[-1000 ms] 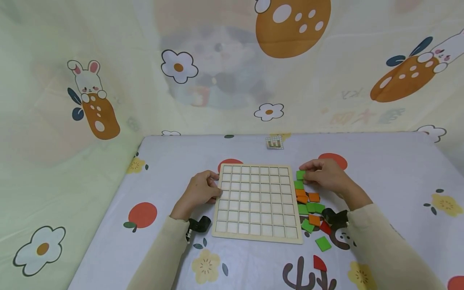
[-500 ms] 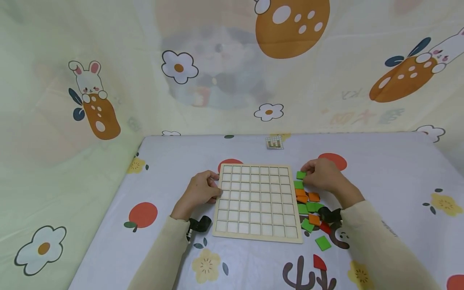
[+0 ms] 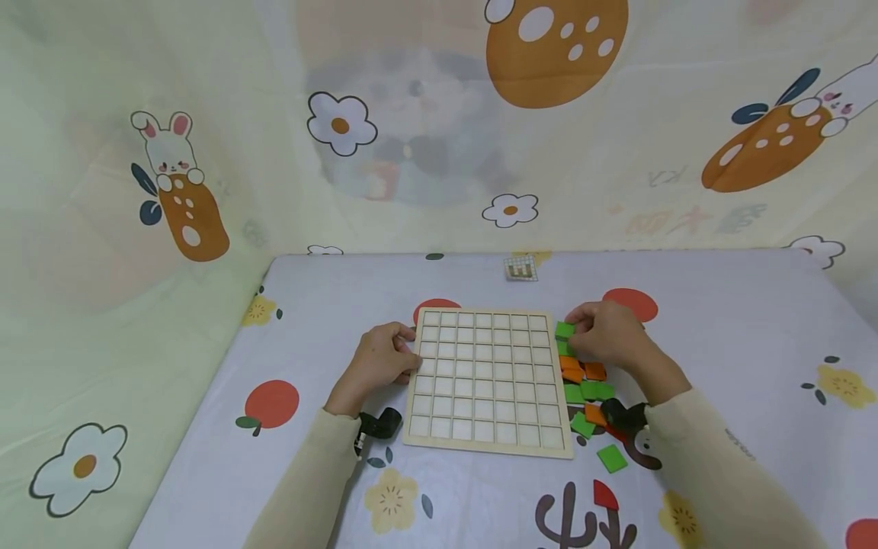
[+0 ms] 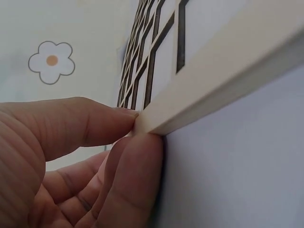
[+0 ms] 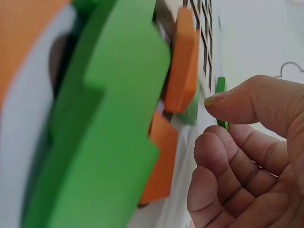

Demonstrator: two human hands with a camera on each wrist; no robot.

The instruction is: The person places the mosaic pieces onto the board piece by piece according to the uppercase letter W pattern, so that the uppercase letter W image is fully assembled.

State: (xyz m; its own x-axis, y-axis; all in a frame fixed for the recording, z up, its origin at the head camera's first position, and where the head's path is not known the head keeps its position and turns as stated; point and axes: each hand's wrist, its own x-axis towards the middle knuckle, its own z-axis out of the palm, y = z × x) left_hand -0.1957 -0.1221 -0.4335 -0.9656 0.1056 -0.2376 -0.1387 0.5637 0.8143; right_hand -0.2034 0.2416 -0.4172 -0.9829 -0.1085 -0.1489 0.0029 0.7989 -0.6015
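A square wooden grid board [image 3: 473, 450] with bare white cells lies flat on the table. At its left edge my left hand [image 3: 379, 358] pinches the frame, thumb [image 4: 90, 121] above and a fingertip against the side. On the opposite side my right hand [image 3: 610, 333] pinches a green square tile [image 3: 565, 330] beside the board's upper right edge. The right wrist view shows that green tile [image 5: 221, 102] partly hidden by the thumb and fingers. Just below it, another green tile [image 3: 565, 349] and orange tiles [image 3: 570, 366] lie along the board's edge.
More green tiles [image 3: 597, 390] and an orange tile [image 3: 594, 414] lie loosely below my right hand, some overlapping. A single green tile [image 3: 612, 458] sits nearer. Behind the board is a small patterned grid card [image 3: 520, 268]. Printed cloth [image 3: 329, 290] covers the table.
My right hand has shifted slightly left, bringing the pinched green tile closer to the board's right edge. The left hand stays on the board's left edge.
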